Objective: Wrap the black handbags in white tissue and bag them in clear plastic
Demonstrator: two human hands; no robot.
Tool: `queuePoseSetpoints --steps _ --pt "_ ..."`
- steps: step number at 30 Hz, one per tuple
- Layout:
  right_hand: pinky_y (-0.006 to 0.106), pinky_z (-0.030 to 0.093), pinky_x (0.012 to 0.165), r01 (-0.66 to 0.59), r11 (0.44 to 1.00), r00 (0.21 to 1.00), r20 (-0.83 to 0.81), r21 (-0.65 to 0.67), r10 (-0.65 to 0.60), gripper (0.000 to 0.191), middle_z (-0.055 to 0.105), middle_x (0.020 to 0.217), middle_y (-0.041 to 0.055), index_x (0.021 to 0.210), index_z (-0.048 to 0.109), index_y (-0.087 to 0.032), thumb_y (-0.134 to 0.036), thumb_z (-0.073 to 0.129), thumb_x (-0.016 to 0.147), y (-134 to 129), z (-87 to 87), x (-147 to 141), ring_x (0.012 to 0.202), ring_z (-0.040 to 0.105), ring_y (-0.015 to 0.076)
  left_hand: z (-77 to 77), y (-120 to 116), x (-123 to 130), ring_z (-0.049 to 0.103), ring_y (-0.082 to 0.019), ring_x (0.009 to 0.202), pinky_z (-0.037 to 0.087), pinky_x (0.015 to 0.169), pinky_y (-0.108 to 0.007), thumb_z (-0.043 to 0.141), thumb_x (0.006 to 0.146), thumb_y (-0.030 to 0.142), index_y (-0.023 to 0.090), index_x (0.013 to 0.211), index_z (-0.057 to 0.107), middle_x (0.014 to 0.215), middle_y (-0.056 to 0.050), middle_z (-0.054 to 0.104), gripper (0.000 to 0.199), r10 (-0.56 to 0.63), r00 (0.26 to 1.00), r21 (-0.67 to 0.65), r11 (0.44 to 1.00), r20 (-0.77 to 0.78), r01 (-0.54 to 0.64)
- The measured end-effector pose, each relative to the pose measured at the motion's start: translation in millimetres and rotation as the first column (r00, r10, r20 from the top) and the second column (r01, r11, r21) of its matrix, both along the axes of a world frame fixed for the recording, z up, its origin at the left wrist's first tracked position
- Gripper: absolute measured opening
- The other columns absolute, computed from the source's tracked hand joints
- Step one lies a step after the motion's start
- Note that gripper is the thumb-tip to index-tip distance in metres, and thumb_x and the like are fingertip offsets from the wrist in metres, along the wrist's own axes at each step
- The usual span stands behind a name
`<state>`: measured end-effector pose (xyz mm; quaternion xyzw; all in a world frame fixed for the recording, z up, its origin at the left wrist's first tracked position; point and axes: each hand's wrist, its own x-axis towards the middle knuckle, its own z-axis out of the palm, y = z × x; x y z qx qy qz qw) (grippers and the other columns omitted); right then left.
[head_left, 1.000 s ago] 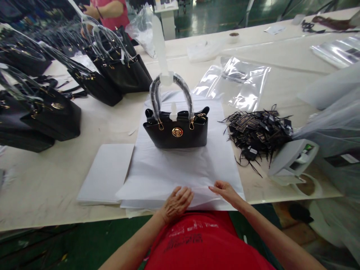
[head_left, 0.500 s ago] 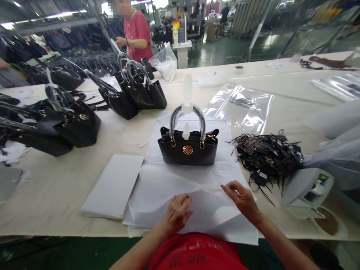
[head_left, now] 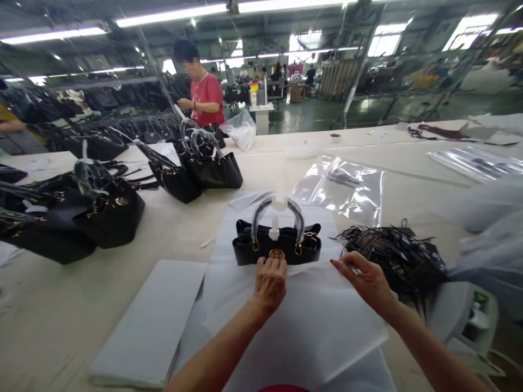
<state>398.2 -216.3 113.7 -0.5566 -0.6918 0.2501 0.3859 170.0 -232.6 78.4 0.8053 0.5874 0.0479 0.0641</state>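
Note:
A black handbag (head_left: 250, 251) stands upright on white tissue paper (head_left: 310, 321), its wrapped handles raised and a round gold emblem (head_left: 277, 254) on its front. My left hand (head_left: 270, 283) is at the bag's front just below the emblem, fingers curled over the upper edge of a raised tissue sheet. To the right, my right hand (head_left: 363, 277) pinches the same sheet near its edge with thumb and forefinger. The raised paper hides the lower front of the bag.
A stack of white sheets (head_left: 149, 321) lies to the left, with several black handbags (head_left: 110, 218) beyond. On the right are a heap of black tags (head_left: 388, 256) and a pale dispenser (head_left: 466, 316). A clear plastic bag (head_left: 343, 188) lies behind. A person in red (head_left: 207, 100) stands across the table.
Both hands have moved forward, drawing the tissue's near edge up against the handbag's front. My left hand has gone from the near paper to the emblem. The camera view has tilted up.

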Motion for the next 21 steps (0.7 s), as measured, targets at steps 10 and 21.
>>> queuePoseSetpoints --steps 10,21 --pt "0.046 0.04 0.094 -0.101 0.986 0.993 0.081 0.133 0.091 0.077 0.057 0.122 0.0136 0.131 0.043 -0.021 -0.049 0.071 0.065 68.0 38.2 -67.5 0.111 0.052 0.0299 43.0 59.8 -36.7 0.062 -0.021 0.078 0.049 0.072 -0.033 0.035 0.089 0.008 0.014 0.09 0.06 0.08 -0.008 0.06 0.026 -0.129 0.985 -0.079 0.99 -0.117 0.12" --pt "0.019 0.029 0.048 -0.335 0.942 0.774 -0.576 -0.021 0.263 0.03 0.041 0.055 -0.0063 0.059 0.051 -0.016 -0.037 0.072 0.062 102.8 42.8 -116.1 0.053 0.032 0.0063 -17.8 101.5 -44.8 0.06 -0.024 0.095 0.046 0.083 -0.037 0.034 0.076 -0.003 0.019 0.097 0.064 0.103 -0.01 0.066 0.042 -0.256 0.957 0.3 0.91 -0.136 0.286"
